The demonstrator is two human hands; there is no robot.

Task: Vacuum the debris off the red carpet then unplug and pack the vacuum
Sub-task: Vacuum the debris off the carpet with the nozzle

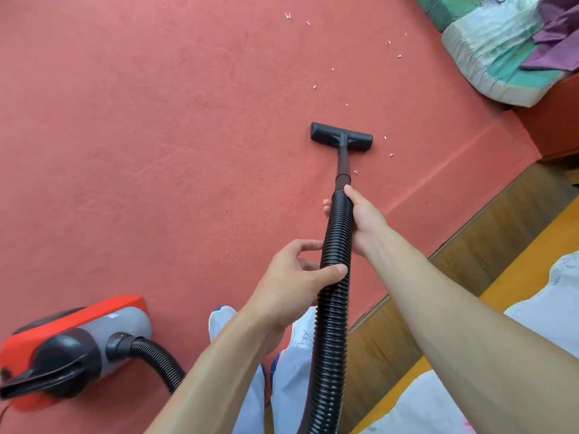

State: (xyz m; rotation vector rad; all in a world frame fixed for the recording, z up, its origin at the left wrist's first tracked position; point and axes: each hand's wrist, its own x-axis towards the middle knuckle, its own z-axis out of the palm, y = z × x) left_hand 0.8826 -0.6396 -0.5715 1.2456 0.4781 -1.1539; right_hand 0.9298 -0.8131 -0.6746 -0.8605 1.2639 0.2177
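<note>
Head view:

- Right hand (365, 219) grips the ribbed black hose (332, 324) at its upper end, just below the wand (343, 161). Thumb lies along the top, and fingertips wrap round and show on the far side.
- Left hand (297, 283) holds the same hose lower down. Thumb is pressed across the front, fingers curl round the back.
- The wand runs forward and down to the black floor nozzle (341, 136), which sits flat on the red carpet (141, 136) right of centre.
- Debris (315, 87) is small white bits scattered beyond the nozzle and off to its right. A few lie just beside the nozzle's right end and next to the wand.
- Vacuum body (72, 346), red and grey, sits on the carpet at lower left. The hose leaves its front port and loops under the left forearm.
- Pale trousers (291, 371) are visible below the hands.
- A wooden floor strip (470, 239) borders the carpet's right edge.
- Folded bedding (495, 57) with a purple cloth (554, 42) on it is at top right.
</note>
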